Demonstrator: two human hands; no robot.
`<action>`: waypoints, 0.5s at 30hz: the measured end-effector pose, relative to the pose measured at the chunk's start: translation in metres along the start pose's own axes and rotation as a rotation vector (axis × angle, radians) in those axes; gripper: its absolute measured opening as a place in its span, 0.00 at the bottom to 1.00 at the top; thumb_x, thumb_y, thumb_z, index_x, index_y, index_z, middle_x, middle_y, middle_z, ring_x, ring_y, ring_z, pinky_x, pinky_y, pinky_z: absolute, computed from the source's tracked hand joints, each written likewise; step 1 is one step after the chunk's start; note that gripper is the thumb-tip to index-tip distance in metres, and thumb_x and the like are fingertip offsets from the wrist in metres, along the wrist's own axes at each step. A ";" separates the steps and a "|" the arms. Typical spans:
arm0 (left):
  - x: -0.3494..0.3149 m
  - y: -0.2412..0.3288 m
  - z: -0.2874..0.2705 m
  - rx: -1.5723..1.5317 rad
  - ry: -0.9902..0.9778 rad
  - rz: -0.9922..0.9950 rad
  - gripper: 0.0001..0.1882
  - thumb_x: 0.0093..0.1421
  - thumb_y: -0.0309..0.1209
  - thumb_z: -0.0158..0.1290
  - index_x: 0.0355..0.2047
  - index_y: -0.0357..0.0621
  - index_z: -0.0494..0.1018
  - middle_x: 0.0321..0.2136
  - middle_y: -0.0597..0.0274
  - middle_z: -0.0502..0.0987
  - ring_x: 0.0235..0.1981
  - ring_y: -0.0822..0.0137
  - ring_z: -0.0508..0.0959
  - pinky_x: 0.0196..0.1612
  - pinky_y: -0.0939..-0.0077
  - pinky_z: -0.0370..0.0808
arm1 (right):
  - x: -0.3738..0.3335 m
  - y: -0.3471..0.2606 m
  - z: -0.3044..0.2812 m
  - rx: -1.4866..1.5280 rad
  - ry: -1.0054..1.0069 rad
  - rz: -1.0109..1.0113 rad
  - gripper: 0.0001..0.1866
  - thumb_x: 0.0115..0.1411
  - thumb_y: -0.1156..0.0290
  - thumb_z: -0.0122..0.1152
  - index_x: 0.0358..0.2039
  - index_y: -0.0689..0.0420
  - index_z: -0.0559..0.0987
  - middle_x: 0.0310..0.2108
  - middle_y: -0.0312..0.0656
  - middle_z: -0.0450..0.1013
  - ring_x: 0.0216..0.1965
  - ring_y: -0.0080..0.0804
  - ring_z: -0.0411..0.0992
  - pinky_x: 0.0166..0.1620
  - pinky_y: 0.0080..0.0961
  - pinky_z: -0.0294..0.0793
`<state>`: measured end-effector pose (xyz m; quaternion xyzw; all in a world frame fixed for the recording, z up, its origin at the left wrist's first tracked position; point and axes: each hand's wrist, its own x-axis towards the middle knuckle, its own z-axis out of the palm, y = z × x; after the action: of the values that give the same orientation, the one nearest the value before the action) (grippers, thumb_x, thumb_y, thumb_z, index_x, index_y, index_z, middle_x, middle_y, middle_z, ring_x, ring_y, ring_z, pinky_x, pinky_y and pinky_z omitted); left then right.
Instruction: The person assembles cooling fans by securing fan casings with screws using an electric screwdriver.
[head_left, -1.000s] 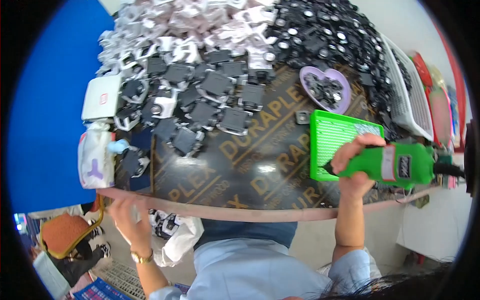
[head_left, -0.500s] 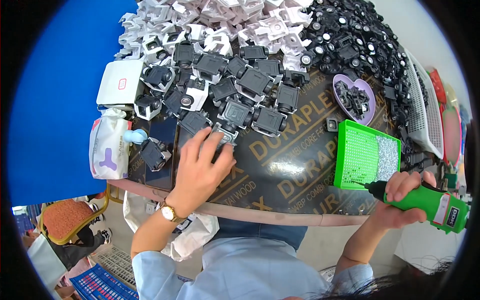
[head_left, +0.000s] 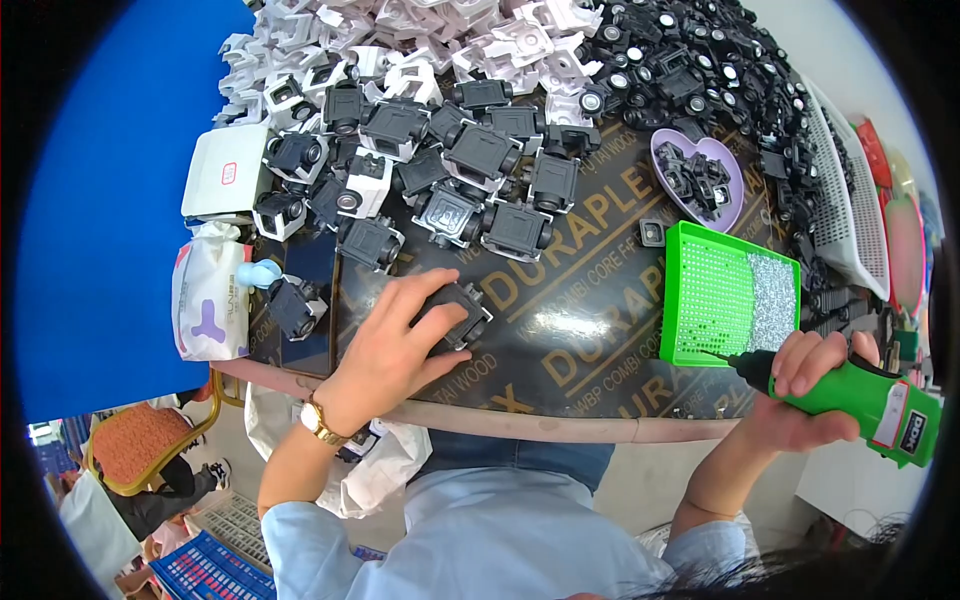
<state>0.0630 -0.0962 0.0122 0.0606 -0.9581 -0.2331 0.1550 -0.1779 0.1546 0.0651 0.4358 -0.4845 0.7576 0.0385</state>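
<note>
Presently, the left hand (head_left: 395, 335) has its fingers bent around a dark plastic part (head_left: 463, 312), which is over the near side of the table (head_left: 570, 365), between the crowd of similar assemblies (head_left: 455, 150) and the person's body, though I cannot tell if it touches the surface. It seems light and stiff, perhaps slightly slippery on its smooth faces, so the solid sides are probably the best place to hold. Meanwhile, the right hand (head_left: 808, 388) is wrapped around a green power screwdriver (head_left: 860, 408), likely heavier and best gripped by its thick body.
</note>
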 end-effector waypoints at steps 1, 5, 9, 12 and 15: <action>0.001 0.000 0.001 -0.020 -0.002 -0.016 0.26 0.38 0.27 0.65 0.39 0.41 0.68 0.48 0.53 0.65 0.45 0.50 0.68 0.46 0.62 0.69 | 0.000 -0.001 -0.002 -0.004 -0.003 0.006 0.44 0.54 0.35 0.48 0.53 0.65 0.59 0.17 0.34 0.62 0.13 0.19 0.56 0.16 0.16 0.56; 0.004 0.004 0.002 -0.062 -0.023 -0.050 0.27 0.37 0.25 0.65 0.39 0.41 0.67 0.43 0.53 0.66 0.43 0.51 0.69 0.44 0.64 0.69 | 0.001 0.000 -0.005 -0.006 0.022 -0.001 0.44 0.54 0.35 0.48 0.54 0.65 0.59 0.17 0.34 0.62 0.13 0.19 0.56 0.16 0.16 0.56; 0.004 0.000 0.004 -0.064 -0.024 -0.036 0.27 0.36 0.24 0.64 0.39 0.40 0.67 0.39 0.53 0.66 0.41 0.51 0.69 0.42 0.64 0.69 | 0.001 0.001 -0.006 -0.012 0.040 0.003 0.45 0.53 0.35 0.48 0.53 0.65 0.59 0.16 0.34 0.62 0.12 0.19 0.56 0.16 0.16 0.56; 0.007 0.003 0.002 -0.087 -0.041 -0.060 0.27 0.36 0.22 0.63 0.39 0.40 0.67 0.39 0.53 0.65 0.40 0.51 0.69 0.42 0.64 0.69 | 0.000 0.002 -0.007 -0.046 0.044 0.002 0.45 0.53 0.35 0.48 0.54 0.65 0.59 0.16 0.34 0.62 0.12 0.19 0.56 0.16 0.16 0.56; 0.010 0.008 0.001 -0.115 -0.021 -0.094 0.26 0.36 0.19 0.62 0.37 0.40 0.65 0.38 0.53 0.64 0.39 0.49 0.68 0.41 0.63 0.68 | 0.001 0.001 -0.007 -0.060 0.041 0.006 0.45 0.53 0.34 0.47 0.54 0.65 0.58 0.16 0.33 0.61 0.12 0.19 0.56 0.16 0.17 0.57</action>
<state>0.0525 -0.0909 0.0177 0.0940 -0.9409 -0.2952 0.1371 -0.1834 0.1591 0.0640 0.4174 -0.5072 0.7517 0.0590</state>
